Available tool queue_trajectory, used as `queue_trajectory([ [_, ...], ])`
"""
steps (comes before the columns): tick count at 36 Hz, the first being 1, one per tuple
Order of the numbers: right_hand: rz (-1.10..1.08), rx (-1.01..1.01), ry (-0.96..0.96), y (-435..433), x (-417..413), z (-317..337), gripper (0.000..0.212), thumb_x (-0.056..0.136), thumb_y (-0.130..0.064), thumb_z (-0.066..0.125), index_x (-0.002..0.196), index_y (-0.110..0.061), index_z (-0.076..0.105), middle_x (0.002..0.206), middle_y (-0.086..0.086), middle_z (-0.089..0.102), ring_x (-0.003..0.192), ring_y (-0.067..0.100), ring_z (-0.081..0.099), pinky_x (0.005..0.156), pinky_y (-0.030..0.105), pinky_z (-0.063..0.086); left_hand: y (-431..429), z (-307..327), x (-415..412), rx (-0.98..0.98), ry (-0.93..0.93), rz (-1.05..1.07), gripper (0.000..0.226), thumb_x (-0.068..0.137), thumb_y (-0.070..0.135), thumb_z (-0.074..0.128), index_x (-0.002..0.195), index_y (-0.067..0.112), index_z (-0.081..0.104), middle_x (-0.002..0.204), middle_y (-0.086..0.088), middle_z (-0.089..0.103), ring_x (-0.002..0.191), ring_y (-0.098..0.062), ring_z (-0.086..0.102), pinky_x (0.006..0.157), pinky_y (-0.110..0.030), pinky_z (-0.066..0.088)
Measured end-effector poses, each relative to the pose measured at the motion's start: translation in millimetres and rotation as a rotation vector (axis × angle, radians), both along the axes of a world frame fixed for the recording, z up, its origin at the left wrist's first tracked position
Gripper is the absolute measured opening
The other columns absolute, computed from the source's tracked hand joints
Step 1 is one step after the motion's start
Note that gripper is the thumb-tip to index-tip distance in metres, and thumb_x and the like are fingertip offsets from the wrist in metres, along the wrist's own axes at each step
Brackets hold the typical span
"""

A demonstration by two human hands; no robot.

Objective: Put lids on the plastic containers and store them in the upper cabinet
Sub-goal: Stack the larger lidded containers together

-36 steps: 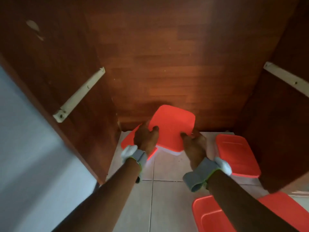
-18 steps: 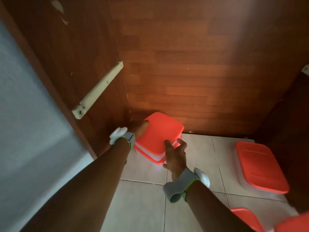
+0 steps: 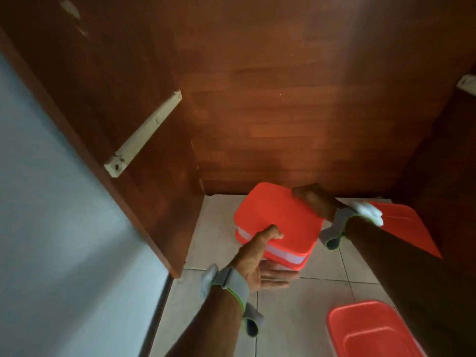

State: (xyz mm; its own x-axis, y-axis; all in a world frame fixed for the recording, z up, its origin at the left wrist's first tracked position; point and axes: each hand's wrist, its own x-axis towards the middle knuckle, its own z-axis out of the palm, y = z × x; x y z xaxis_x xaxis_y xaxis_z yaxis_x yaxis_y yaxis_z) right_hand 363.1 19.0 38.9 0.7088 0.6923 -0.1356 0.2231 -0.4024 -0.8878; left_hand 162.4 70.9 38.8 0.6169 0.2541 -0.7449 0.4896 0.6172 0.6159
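Note:
Two stacked clear plastic containers with orange lids (image 3: 277,222) are on the tiled cabinet floor (image 3: 221,228), near the wooden back wall. My left hand (image 3: 260,258) grips the stack's front corner, with the thumb on the top lid and the fingers under the bottom edge. My right hand (image 3: 315,202) holds the top lid's far right corner. Whether the stack rests on the tiles or is lifted, I cannot tell.
Another orange-lidded container (image 3: 404,225) sits at the right, partly hidden by my right arm. A further orange lid (image 3: 371,331) lies at the bottom right. A white rail (image 3: 145,132) runs along the cabinet's left side wall. A grey wall (image 3: 51,215) is at the left.
The stack now lies further from the left side wall. My left hand has gone from its far left side to the front corner, and my right hand from the front to the far right corner.

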Motion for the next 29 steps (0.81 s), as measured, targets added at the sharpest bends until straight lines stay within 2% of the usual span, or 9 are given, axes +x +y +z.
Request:
queue_trajectory([
  [4,0.113,-0.155,-0.216,-5,13,9,0.008,0.086,-0.021,0.07,0.09,-0.021,0.076,0.102,0.0,0.069,0.096,0.011,0.062,0.077,0.021,0.05,-11,6,-10,0.026,0.032,-0.07,0.057,0.071,0.053,0.078,0.114,0.023,0.055,0.106,-0.007,0.065,0.093,-0.037,0.074,0.094,-0.053,0.054],
  [6,0.133,-0.178,-0.24,-3,16,13,0.027,0.085,-0.022,0.07,0.111,-0.017,0.073,0.108,-0.006,0.064,0.104,0.008,0.058,0.089,0.02,0.046,-6,5,-21,0.048,0.052,-0.088,0.056,0.065,0.066,0.077,0.104,0.032,0.055,0.117,-0.011,0.066,0.094,-0.038,0.074,0.093,-0.057,0.053],
  [10,-0.079,-0.029,-0.005,-18,6,11,0.046,0.082,-0.038,0.069,0.122,-0.017,0.063,0.119,0.005,0.063,0.116,0.024,0.059,0.082,0.021,0.047,13,11,-42,0.262,0.192,0.106,0.093,0.054,0.091,0.058,0.126,0.032,0.05,0.118,-0.011,0.064,0.083,-0.038,0.074,0.071,-0.048,0.061],
  [13,-0.415,0.181,0.204,-45,-18,-1,0.07,0.058,-0.076,0.063,0.116,-0.038,0.053,0.11,-0.004,0.061,0.111,0.026,0.057,0.101,0.048,0.045,34,13,-42,0.597,0.223,0.323,0.104,0.061,0.09,0.054,0.145,0.033,0.03,0.112,-0.007,0.063,0.077,-0.031,0.07,0.057,-0.037,0.058],
  [17,-0.467,0.152,0.519,-56,-59,-29,0.093,0.049,-0.08,0.058,0.132,-0.044,0.037,0.135,-0.005,0.05,0.121,0.026,0.052,0.086,0.046,0.05,43,17,-13,0.676,0.057,0.194,0.085,0.077,0.066,0.066,0.146,0.038,0.025,0.128,-0.003,0.057,0.1,-0.024,0.061,0.074,-0.038,0.057],
  [19,-0.429,0.15,0.619,-49,-74,-36,0.085,0.056,-0.076,0.06,0.132,-0.04,0.043,0.128,-0.006,0.057,0.11,0.024,0.059,0.082,0.042,0.052,39,26,2,0.561,-0.004,0.095,0.068,0.088,0.051,0.063,0.146,0.033,0.031,0.124,0.002,0.058,0.089,-0.017,0.059,0.066,-0.029,0.048],
  [22,-0.458,0.157,0.515,-45,-78,-39,0.075,0.051,-0.077,0.06,0.114,-0.039,0.054,0.116,-0.002,0.067,0.102,0.026,0.064,0.096,0.047,0.051,33,38,14,0.535,0.014,0.027,0.037,0.091,0.038,0.061,0.126,0.027,0.052,0.097,0.007,0.063,0.079,-0.015,0.058,0.064,-0.029,0.048],
  [25,-0.444,0.129,0.455,-54,-69,-36,0.077,0.05,-0.077,0.063,0.11,-0.031,0.062,0.11,0.001,0.071,0.099,0.029,0.067,0.095,0.048,0.052,25,36,16,0.446,0.097,-0.009,0.032,0.09,0.04,0.056,0.118,0.027,0.05,0.115,-0.002,0.059,0.1,-0.028,0.055,0.095,-0.051,0.049],
  [29,-0.384,0.12,0.527,-65,-66,-8,0.037,0.073,-0.049,0.07,0.089,-0.016,0.064,0.099,0.005,0.07,0.079,0.021,0.065,0.069,0.032,0.055,17,35,17,0.419,0.14,0.021,0.043,0.086,0.042,0.059,0.123,0.023,0.049,0.13,-0.008,0.057,0.114,-0.036,0.054,0.097,-0.06,0.047],
])
